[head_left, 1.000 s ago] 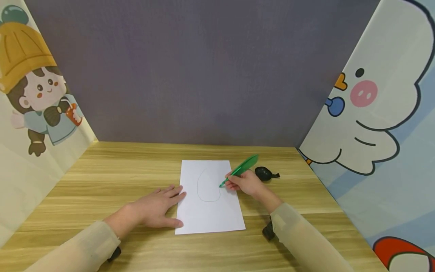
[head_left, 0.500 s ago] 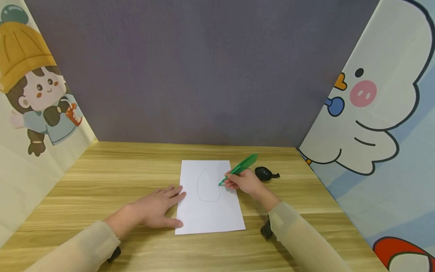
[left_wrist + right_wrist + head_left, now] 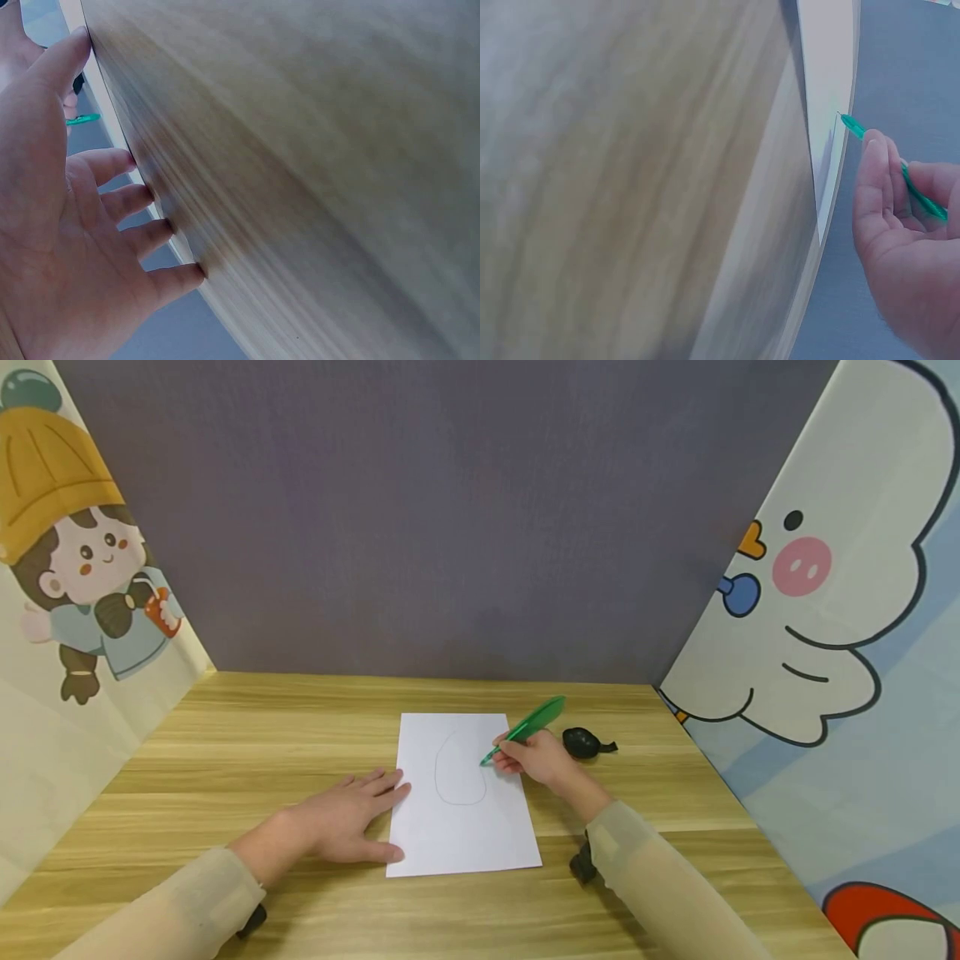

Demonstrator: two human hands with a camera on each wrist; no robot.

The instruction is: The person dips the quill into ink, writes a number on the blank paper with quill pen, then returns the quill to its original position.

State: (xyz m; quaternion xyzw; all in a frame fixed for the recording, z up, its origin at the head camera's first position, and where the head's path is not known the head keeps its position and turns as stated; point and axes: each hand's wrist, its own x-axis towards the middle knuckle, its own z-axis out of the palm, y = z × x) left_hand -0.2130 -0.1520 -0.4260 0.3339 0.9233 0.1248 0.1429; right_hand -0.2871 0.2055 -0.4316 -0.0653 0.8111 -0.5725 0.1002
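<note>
Pinching a green feather-shaped pen, the right hand holds its tip at the thin curved line on a white rectangular paper sheet, near the far edge of the wood-grain desk. The left hand, spread, touches the sheet's left edge.

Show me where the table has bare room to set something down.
Bare table: left of the paper, beyond the left hand; between the paper and gray panel; and on the paper's near side, between the sleeves. Crowded: around the paper's right edge, where the right hand, green pen and black object cluster.
</note>
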